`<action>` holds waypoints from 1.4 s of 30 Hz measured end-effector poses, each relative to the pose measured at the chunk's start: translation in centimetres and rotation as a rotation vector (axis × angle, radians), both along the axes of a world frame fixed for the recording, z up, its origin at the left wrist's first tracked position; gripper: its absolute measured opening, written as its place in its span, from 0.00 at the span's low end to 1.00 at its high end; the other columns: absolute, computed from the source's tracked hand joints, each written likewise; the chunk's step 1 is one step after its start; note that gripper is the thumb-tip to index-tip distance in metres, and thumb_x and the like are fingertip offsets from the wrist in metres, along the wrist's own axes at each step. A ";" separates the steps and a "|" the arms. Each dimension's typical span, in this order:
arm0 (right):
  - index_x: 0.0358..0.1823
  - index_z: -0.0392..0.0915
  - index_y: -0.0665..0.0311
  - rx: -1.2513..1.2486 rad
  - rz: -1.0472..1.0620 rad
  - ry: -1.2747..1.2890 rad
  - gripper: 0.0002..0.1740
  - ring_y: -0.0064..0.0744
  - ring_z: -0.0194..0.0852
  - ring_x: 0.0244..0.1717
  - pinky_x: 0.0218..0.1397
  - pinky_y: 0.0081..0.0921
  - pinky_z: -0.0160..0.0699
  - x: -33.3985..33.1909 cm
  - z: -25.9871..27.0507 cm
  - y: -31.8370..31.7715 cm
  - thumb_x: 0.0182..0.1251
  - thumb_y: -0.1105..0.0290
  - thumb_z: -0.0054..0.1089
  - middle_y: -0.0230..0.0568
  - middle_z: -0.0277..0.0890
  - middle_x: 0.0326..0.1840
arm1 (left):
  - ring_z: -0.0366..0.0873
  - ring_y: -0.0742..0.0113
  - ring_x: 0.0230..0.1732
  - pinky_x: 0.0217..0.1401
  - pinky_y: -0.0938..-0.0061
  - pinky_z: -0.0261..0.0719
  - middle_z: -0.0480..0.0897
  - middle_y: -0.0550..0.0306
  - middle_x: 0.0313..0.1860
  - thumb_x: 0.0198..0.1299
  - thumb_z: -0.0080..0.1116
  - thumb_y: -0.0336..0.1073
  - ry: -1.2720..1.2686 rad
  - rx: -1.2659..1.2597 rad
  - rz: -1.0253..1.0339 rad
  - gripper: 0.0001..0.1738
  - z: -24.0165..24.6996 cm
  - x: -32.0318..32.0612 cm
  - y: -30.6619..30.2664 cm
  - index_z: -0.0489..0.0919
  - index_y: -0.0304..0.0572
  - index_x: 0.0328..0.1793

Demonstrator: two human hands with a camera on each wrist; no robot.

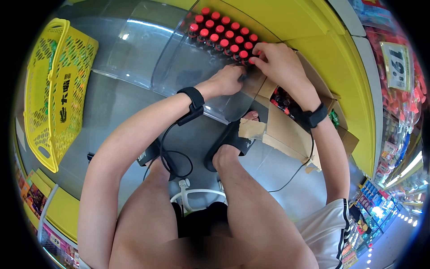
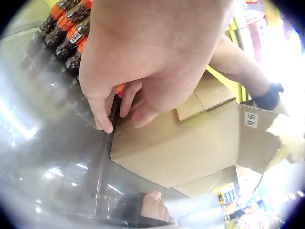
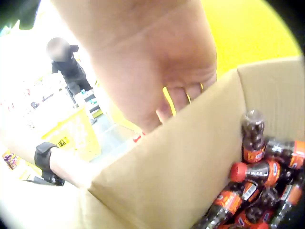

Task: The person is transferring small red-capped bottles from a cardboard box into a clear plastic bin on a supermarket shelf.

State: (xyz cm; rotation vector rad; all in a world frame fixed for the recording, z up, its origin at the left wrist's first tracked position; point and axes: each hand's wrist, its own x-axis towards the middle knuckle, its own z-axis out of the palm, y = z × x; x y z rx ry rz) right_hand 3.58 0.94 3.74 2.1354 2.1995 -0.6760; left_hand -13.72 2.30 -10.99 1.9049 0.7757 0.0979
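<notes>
Small dark-drink bottles with red caps [image 1: 224, 43] stand in rows inside a clear plastic bin [image 1: 179, 67]. At the near right end of those rows, my right hand [image 1: 283, 64] pinches one bottle by its red cap between thumb and fingers. Just below it, my left hand [image 1: 227, 80] is at the bin's right side, fingers loosely bent. In the left wrist view, the fingertips [image 2: 107, 128] hang beside the bin's edge, close to an open cardboard box [image 2: 176, 148]. More bottles [image 3: 257, 171] lie jumbled inside that box, seen under my right wrist.
A yellow shopping basket [image 1: 60, 89] stands on the left. Torn box flaps [image 1: 252, 129] stick out near my right foot. Cables [image 1: 286, 184] from the wrist straps hang around the legs. Packaged goods [image 1: 410, 71] line the right; another person [image 3: 69, 67] stands farther off.
</notes>
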 end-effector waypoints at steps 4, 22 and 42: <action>0.48 0.88 0.63 0.071 0.091 0.044 0.10 0.54 0.88 0.45 0.49 0.49 0.85 0.4 2.9 -2.4 0.71 0.66 0.70 0.47 0.87 0.37 | 0.88 0.38 0.58 0.64 0.52 0.85 0.89 0.35 0.56 0.66 0.63 0.31 -0.008 -0.045 0.004 0.23 2.9 -0.4 -1.0 0.83 0.33 0.67; 0.59 0.87 0.66 -0.266 -0.326 -0.220 0.27 0.51 0.88 0.56 0.59 0.43 0.86 2.3 7.2 -17.7 0.63 0.58 0.80 0.54 0.90 0.51 | 0.64 0.41 0.85 0.87 0.55 0.67 0.74 0.37 0.82 0.63 0.78 0.51 -0.183 0.325 -0.271 0.53 11.5 -0.6 -1.3 0.67 0.29 0.87; 0.40 0.92 0.50 0.202 -0.325 -0.384 0.05 0.54 0.89 0.31 0.35 0.46 0.87 5.4 1.3 -23.7 0.68 0.60 0.75 0.48 0.86 0.26 | 0.78 0.39 0.73 0.76 0.54 0.78 0.83 0.32 0.67 0.54 0.83 0.43 -0.187 0.320 -0.286 0.42 11.6 2.9 -1.6 0.81 0.31 0.74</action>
